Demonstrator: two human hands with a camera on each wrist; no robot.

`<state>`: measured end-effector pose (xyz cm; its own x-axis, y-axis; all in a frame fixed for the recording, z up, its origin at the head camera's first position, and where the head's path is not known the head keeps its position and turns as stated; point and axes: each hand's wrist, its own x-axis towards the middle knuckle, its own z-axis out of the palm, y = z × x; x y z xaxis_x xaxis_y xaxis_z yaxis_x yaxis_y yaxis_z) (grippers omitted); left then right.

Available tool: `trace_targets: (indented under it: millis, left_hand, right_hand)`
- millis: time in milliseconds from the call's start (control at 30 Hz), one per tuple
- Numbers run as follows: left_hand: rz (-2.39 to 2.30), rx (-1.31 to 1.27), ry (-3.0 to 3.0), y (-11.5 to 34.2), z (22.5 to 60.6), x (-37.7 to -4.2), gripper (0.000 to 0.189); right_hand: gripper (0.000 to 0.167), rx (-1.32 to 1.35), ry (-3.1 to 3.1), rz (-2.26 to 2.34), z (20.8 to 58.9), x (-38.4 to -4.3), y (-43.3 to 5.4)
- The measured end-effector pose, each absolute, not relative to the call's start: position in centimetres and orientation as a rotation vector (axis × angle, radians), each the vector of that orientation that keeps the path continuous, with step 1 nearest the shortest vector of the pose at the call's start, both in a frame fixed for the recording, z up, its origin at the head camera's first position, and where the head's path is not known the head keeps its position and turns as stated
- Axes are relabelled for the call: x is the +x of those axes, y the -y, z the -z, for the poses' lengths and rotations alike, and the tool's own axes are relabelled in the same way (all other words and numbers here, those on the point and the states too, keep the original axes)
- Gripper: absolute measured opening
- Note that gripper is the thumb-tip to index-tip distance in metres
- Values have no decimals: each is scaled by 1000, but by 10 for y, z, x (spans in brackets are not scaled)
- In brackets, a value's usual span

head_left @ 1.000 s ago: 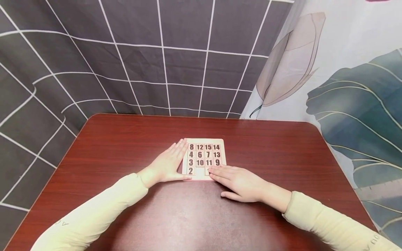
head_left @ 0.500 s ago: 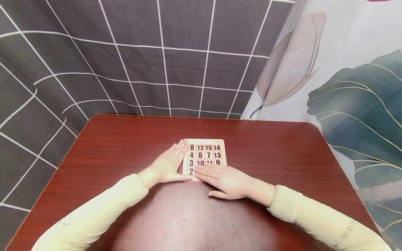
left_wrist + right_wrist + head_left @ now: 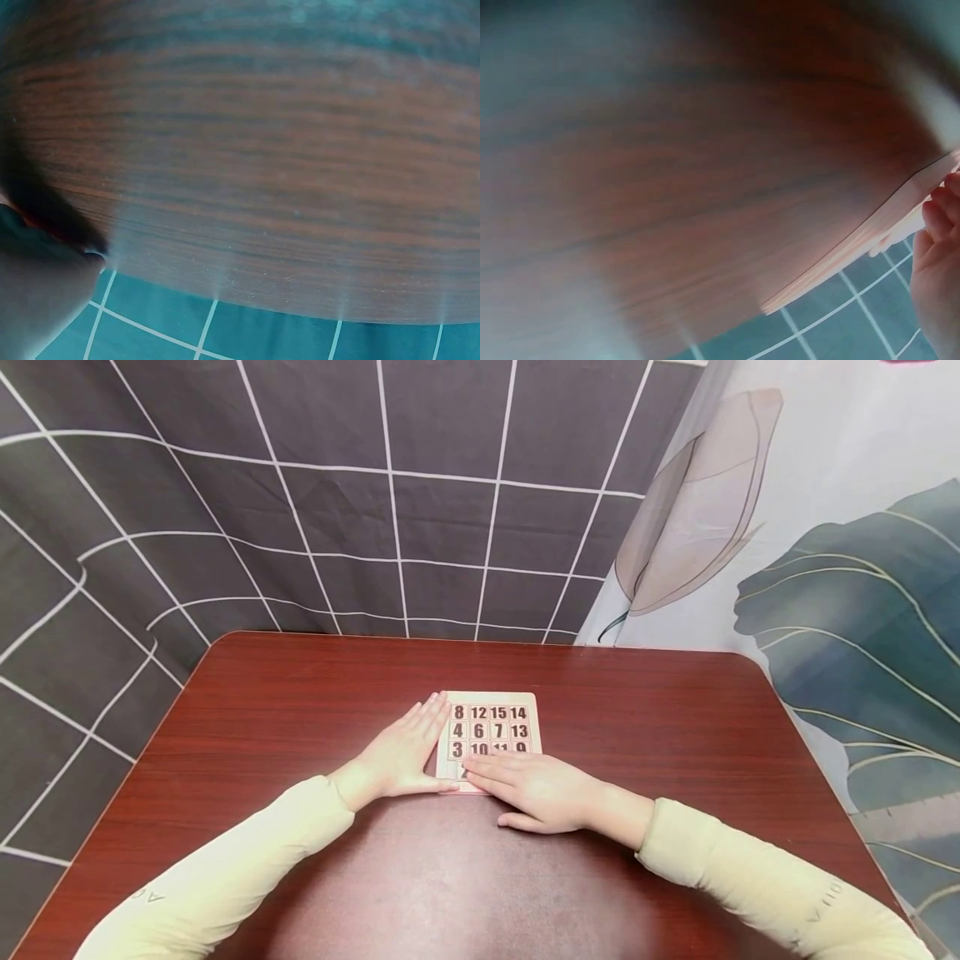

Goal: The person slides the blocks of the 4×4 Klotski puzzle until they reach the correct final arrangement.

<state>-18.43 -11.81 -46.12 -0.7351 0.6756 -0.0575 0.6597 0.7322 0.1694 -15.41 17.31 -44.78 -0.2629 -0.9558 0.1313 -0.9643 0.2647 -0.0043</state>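
A flat number sliding puzzle (image 3: 492,697) lies on the reddish-brown table, its printed tiles in a pale frame. Along its left edge rest the straight fingers of my left hand (image 3: 401,753), thumb at the lower left corner. My right hand (image 3: 547,789) lies flat over the bottom row with straight fingers, fingertips on the tile marked 2 (image 3: 462,772). That hand hides the rest of the bottom row and part of the row above. In the right wrist view, the puzzle's side edge shows beside my right hand (image 3: 939,274).
The table (image 3: 337,677) stretches out on every side of the puzzle. Behind it hangs a dark cloth (image 3: 442,518) with a white grid. A pale curtain (image 3: 810,460) with leaf prints hangs at the right.
My right hand has slid left across the bottom row, covering the gap there. The 2 tile has shifted right from the corner, under the right fingertips. My left hand has stayed still.
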Motion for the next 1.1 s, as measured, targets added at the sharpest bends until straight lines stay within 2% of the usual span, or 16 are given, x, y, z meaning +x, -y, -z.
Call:
trace_targets:
  millis: [300,1100]
  left_hand:
    - [-207,1103,-2823,119,463,-186,120]
    - [-210,1078,-2811,119,463,-184,119]
  right_hand:
    - [66,1799,2443,-163,450,-154,-193]
    - [63,1808,2450,-178,452,-181,-160]
